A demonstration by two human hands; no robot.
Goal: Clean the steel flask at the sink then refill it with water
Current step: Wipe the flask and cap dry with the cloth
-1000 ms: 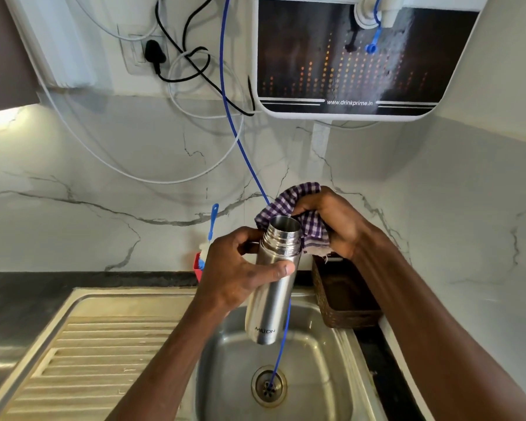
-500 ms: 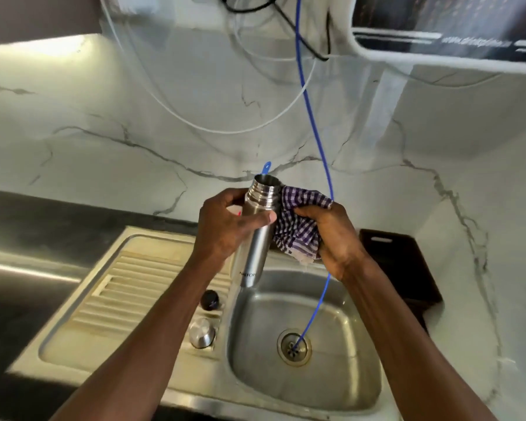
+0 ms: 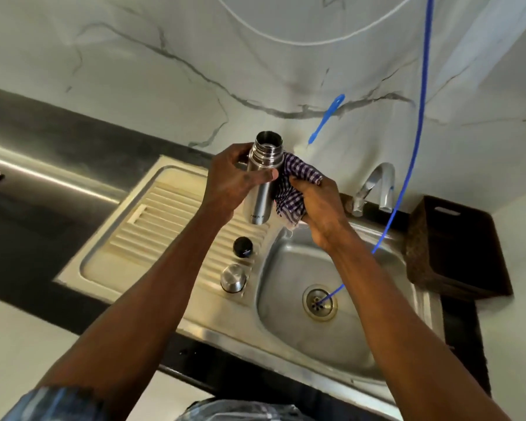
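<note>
My left hand (image 3: 231,183) grips the steel flask (image 3: 260,205) round its upper body and holds it upright, mouth open, above the sink's left edge. Against the flask's right side, my right hand (image 3: 319,205) holds a bunched purple-and-white checked cloth (image 3: 292,189). On the ribbed drainboard (image 3: 152,226) below stand the flask's steel cap (image 3: 233,278) and a black inner stopper (image 3: 243,247). The sink basin (image 3: 289,268) lies under my right forearm, its drain (image 3: 319,302) in the middle.
A steel tap (image 3: 377,185) rises behind the basin. A thin blue tube (image 3: 419,117) hangs down the marble wall into the drain. A dark woven basket (image 3: 456,253) sits at the right. A blue-handled brush (image 3: 327,117) leans on the wall. Black counter surrounds the sink.
The view has tilted down, so the purifier is out of frame and the tap, cap and stopper show. The flask and cloth have shifted left; the cloth has slid from the neck onto the body.
</note>
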